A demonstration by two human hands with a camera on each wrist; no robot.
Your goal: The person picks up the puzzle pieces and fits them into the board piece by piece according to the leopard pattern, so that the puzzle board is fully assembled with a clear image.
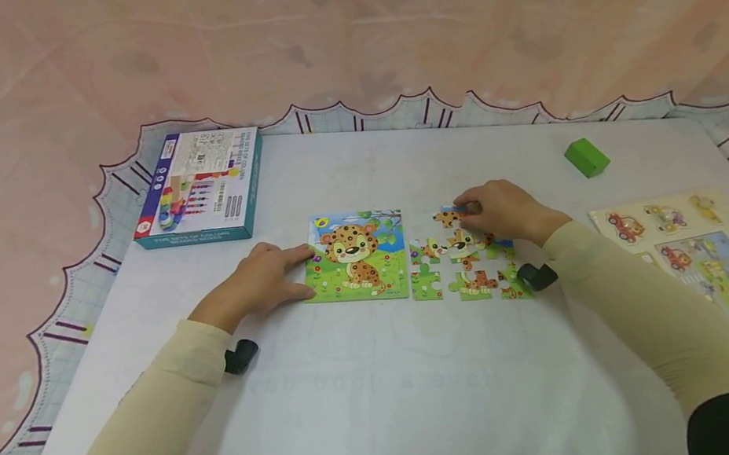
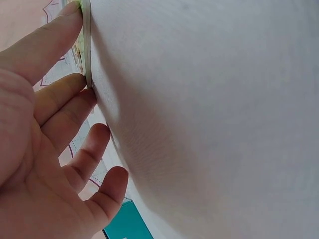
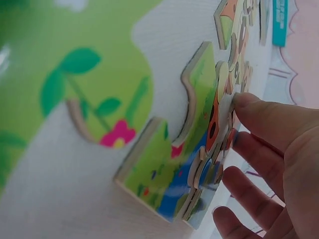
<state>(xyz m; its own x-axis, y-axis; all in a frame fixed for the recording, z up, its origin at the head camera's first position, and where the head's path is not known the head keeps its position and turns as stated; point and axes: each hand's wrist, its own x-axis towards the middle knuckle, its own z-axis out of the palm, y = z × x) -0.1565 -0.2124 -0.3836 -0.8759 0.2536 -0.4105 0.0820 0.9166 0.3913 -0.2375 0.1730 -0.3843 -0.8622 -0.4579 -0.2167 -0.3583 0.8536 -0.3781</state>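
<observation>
A square leopard picture board lies flat on the white table. My left hand touches its left edge with thumb and index finger; the left wrist view shows the fingers against the board's thin edge, not curled round it. To the board's right is a group of loose leopard puzzle pieces, partly joined, with gaps between some. Over the far side of this group my right hand pinches a small piece between thumb and fingers. In the right wrist view the thumb partly hides the held piece.
A bead-toy box lies at the back left of the table. A green block sits at the back right. Along the right side lies a pale picture board with animal and vehicle pictures. A patterned cloth hangs behind.
</observation>
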